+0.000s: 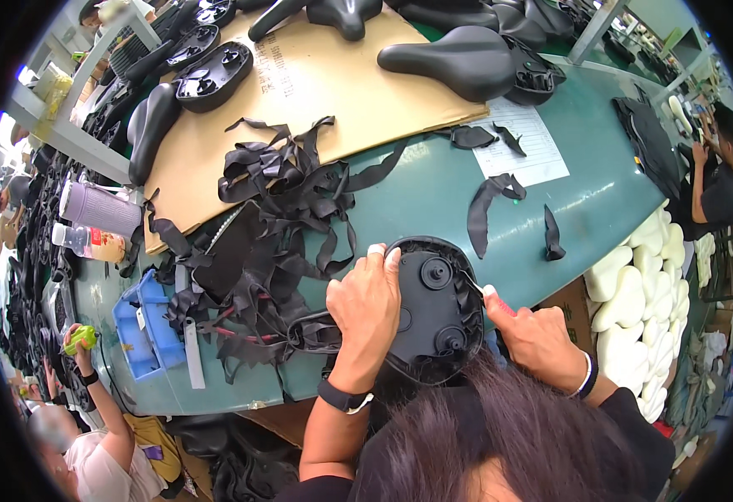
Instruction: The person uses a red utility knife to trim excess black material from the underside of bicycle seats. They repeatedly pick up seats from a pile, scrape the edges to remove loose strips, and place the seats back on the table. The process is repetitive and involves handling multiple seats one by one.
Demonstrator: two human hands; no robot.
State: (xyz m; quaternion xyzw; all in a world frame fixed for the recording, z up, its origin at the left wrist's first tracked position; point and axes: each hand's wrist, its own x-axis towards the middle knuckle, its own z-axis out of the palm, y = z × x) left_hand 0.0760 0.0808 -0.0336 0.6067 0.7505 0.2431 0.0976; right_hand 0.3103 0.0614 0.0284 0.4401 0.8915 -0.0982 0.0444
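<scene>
A black bicycle saddle (417,305) is upside down in front of me, its plastic base with round mounts facing up. My left hand (365,305) grips the saddle's left edge, fingers wrapped over the rim. My right hand (542,341) is closed around the red handle of a thin metal-tipped tool (503,306). The tool's slender shaft reaches the saddle's right inner rim, where black cover material is gathered in folds. I cannot tell whether it is a blade or a pick. Black cut strips (287,180) lie heaped beyond my left hand.
Finished saddles (458,65) stand on cardboard (341,92) at the far side. A blue bin (145,330), bottle (90,243) and purple tumbler (103,207) are at left. Loose scraps (488,209) and a paper sheet (534,155) lie right. White foam pads (634,305) are piled beyond the table's edge. Co-workers sit either side.
</scene>
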